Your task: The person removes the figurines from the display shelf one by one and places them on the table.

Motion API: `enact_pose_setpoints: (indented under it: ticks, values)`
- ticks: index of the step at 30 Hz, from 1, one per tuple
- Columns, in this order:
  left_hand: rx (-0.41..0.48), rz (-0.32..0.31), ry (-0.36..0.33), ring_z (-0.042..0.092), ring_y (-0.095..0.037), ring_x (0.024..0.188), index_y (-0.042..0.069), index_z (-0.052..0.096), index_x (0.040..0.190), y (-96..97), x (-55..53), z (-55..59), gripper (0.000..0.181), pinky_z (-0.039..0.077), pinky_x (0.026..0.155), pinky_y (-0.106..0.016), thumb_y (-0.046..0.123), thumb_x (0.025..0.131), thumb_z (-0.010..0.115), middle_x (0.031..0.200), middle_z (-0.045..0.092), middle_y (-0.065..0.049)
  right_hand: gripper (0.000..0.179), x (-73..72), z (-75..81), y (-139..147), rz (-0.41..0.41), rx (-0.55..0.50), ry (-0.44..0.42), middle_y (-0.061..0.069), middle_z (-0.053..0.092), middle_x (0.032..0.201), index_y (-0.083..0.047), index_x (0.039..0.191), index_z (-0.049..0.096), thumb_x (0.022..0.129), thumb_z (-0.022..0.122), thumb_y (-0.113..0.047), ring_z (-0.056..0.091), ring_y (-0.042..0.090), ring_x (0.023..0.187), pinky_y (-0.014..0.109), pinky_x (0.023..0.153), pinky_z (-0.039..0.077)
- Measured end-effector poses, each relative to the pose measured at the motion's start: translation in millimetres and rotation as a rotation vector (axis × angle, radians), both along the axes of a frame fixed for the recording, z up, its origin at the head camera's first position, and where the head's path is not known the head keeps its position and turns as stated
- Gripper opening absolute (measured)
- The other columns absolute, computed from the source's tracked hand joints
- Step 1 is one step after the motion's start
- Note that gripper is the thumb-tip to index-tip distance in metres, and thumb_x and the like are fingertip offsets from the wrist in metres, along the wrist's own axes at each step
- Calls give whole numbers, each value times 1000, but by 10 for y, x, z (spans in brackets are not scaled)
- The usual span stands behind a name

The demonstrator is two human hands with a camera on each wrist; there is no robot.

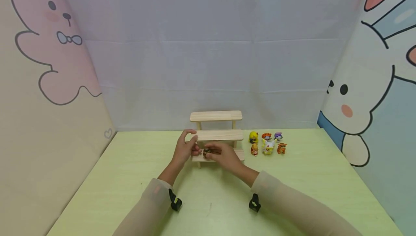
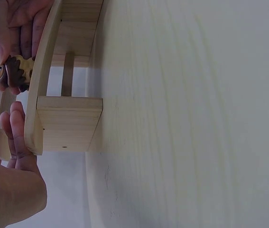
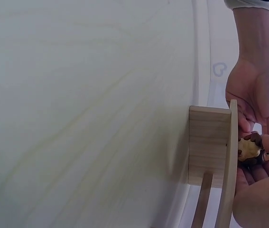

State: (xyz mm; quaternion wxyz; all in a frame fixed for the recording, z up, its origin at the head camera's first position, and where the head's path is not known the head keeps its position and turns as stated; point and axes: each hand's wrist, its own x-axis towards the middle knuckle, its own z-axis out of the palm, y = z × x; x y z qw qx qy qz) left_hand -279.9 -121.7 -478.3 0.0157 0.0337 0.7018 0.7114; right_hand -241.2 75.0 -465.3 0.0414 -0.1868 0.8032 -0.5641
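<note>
A three-step wooden display shelf (image 1: 219,135) stands near the back wall. My right hand (image 1: 224,155) pinches a small brown owl-like figurine (image 2: 14,72) with a beige belly and a dark green cap, between thumb and fingers. The figurine is upright, its base close over the lowest board (image 2: 44,71), left of the middle. At the shelf's left end my left hand (image 1: 183,150) grips the end of the middle board with thumb and index finger. Its other fingers (image 2: 18,126) are curled behind the lowest board's left end, near the figurine.
Right of the shelf stands a group of several small figurines, among them a yellow one (image 1: 253,137), a white and yellow one (image 1: 268,147) and an orange tiger-like one (image 1: 281,148). The pale green table (image 1: 208,207) meets a white backdrop (image 1: 149,109) behind the shelf.
</note>
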Motion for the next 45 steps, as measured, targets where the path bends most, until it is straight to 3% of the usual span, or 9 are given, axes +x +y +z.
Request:
enact_pose_setpoints:
  ticks: [13,22,32,45]
  values:
    - [17,4,-6,69,-17,56,12,54,134,8,7,10,27,60,54,-27,19,107,59,60,63,-4,33,67,1,280,34,-50,-38,21,68,130,1,133,66,100,67,-5,68,33,118,35,94,59]
    - [20,9,-2,69,-17,55,11,55,133,11,8,3,27,60,53,-26,18,107,60,60,63,-4,35,69,-52,442,25,11,-43,16,66,135,-1,135,65,101,67,-10,66,31,123,32,95,58]
    - [36,-1,-10,68,-16,54,10,54,133,6,-4,-4,27,61,55,-26,17,107,59,59,62,-4,36,123,34,624,-3,25,-88,13,67,132,-4,136,66,100,69,-11,67,27,119,31,92,59]
    - [39,-4,-10,68,-17,54,10,53,133,2,-10,-16,27,61,54,-27,17,108,58,59,62,-5,37,124,9,963,3,-42,-91,20,65,133,1,136,64,101,67,-9,65,34,122,27,94,58]
